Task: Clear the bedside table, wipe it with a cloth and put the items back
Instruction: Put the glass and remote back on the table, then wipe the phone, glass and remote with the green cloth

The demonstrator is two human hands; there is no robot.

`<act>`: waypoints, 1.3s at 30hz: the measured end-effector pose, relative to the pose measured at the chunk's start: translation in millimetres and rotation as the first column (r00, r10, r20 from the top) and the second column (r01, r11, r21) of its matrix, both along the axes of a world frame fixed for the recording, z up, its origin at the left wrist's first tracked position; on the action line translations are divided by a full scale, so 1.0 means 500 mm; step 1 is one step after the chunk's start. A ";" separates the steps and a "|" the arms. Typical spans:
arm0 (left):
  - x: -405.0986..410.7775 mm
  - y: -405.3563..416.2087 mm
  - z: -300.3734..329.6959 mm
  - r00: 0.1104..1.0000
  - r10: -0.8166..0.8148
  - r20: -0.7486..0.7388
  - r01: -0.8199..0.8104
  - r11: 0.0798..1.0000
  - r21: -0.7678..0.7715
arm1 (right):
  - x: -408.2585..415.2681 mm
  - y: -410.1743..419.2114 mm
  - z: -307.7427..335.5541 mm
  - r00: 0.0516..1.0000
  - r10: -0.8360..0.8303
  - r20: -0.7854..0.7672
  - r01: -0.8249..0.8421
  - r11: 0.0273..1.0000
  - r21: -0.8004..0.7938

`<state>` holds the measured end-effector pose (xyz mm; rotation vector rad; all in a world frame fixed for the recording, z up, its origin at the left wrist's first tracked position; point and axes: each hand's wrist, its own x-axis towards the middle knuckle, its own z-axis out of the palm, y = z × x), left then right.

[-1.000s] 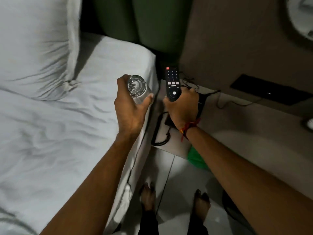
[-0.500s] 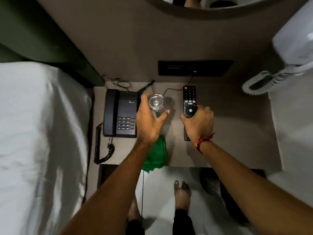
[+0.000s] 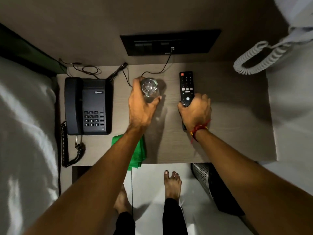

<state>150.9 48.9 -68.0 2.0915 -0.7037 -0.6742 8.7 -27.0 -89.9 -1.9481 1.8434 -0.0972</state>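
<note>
Fingers of your left hand (image 3: pixel 141 107) wrap the glass (image 3: pixel 149 87) near the tabletop's (image 3: pixel 228 119) back edge; your right hand (image 3: pixel 195 111) grips the remote (image 3: pixel 186 87) mid-table. You seem to be returning items; next, release both.

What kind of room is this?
Probably a hotel bedroom. A bed with white sheets stands beside a bedside table that carries a corded desk phone and a TV remote, with a switch panel on the wall behind.
</note>
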 end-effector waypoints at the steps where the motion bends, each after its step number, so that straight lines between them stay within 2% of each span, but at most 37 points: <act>1: 0.001 -0.003 0.000 1.000 0.000 -0.003 0.000 1.000 0.002 | -0.001 -0.003 -0.004 1.000 0.009 -0.008 -0.009 1.000 -0.004; 7: 0.007 0.018 0.010 1.000 -0.005 -0.023 0.006 0.999 0.050 | -0.001 0.007 -0.003 0.993 0.023 -0.118 -0.030 0.998 -0.055; 10: 0.023 0.088 0.024 0.996 -0.003 0.087 -0.007 0.992 0.123 | 0.010 0.036 0.014 0.990 0.053 -0.132 -0.072 0.988 -0.138; 13: 0.050 0.195 0.022 0.973 -0.051 0.225 0.005 0.980 0.198 | 0.035 0.085 0.023 0.983 0.173 -0.062 -0.181 0.969 -0.167; 15: 0.073 0.275 0.011 0.945 -0.084 0.317 0.000 0.967 0.257 | 0.055 0.130 0.018 0.967 0.256 0.008 -0.254 0.961 -0.105; 17: 0.089 0.350 -0.001 0.917 -0.095 0.388 -0.017 0.961 0.277 | 0.072 0.178 0.006 0.946 0.306 0.109 -0.311 0.950 0.038; 20: 0.099 0.459 -0.018 0.878 -0.193 0.438 0.026 0.933 0.360 | 0.099 0.259 0.000 0.920 0.296 0.258 -0.356 0.905 0.231; 22: 0.099 0.516 -0.026 0.866 -0.263 0.425 0.059 0.897 0.437 | 0.106 0.298 -0.003 0.901 0.339 0.270 -0.404 0.883 0.238; 25: 0.115 0.575 -0.034 0.888 -0.268 0.375 0.038 0.854 0.519 | 0.116 0.332 -0.002 0.887 0.393 0.241 -0.447 0.861 0.241; 29: 0.142 0.599 -0.045 0.913 -0.307 0.267 0.115 0.825 0.554 | 0.099 0.327 -0.074 0.921 0.239 0.309 -0.343 0.874 0.345; 32: 0.160 0.606 -0.046 0.893 -0.369 0.257 0.172 0.808 0.564 | 0.121 0.339 -0.036 0.892 0.132 0.432 -0.309 0.876 0.371; 35: 0.175 0.601 -0.046 0.888 -0.397 0.230 0.196 0.781 0.593 | 0.185 0.343 0.065 0.791 0.020 0.611 -0.227 0.938 0.263; 37: 0.180 0.597 -0.050 0.884 -0.406 0.232 0.202 0.779 0.594 | 0.238 0.326 0.121 0.744 0.093 0.662 -0.213 0.972 0.103; 39: 0.185 0.597 -0.053 0.877 -0.424 0.227 0.211 0.764 0.609 | 0.304 0.302 0.152 0.731 0.214 0.648 -0.248 0.968 -0.040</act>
